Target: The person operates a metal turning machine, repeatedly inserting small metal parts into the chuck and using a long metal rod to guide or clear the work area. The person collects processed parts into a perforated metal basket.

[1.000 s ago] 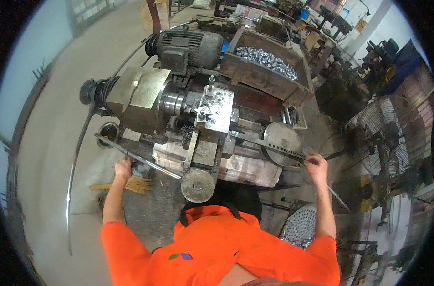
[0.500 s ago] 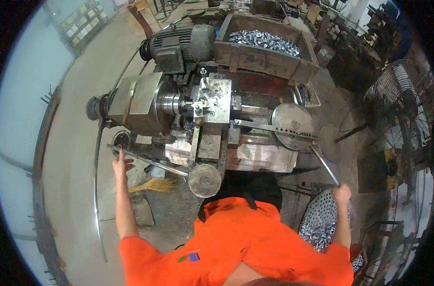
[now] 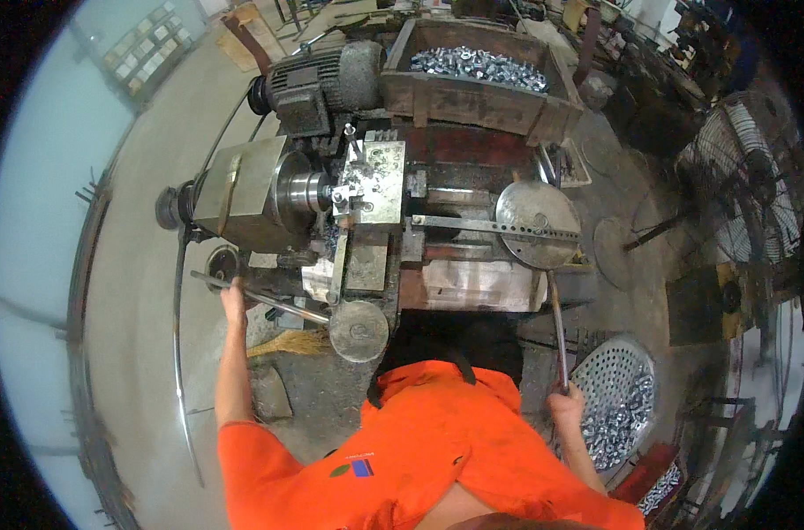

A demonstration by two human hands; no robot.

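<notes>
At the left, my left hand [image 3: 234, 306] is closed around a long metal lever [image 3: 287, 306] that runs to a small round disc [image 3: 358, 331] on the front of a lathe. My right hand [image 3: 566, 407] grips the lower end of a second lever [image 3: 558, 331], beneath a large round plate [image 3: 537, 224]. A flat bar with a row of holes [image 3: 459, 224] links that plate to the slide. The oily tool block [image 3: 380, 181] sits close to the steel chuck [image 3: 303, 191]. Whether a workpiece is in the chuck is hard to make out.
Behind the lathe stand a motor [image 3: 318, 84] and a wooden box [image 3: 481, 106] of small shiny metal parts. A perforated scoop-shaped basket [image 3: 596, 364] with similar parts lies at my right. A straw broom [image 3: 289, 343] is at lower left, and a caged fan [image 3: 737, 181] at far right.
My right hand has swung its lever left and toward me. My left hand, earlier at the other lever with fingers apart, has closed on it. The tool block has shifted slightly left.
</notes>
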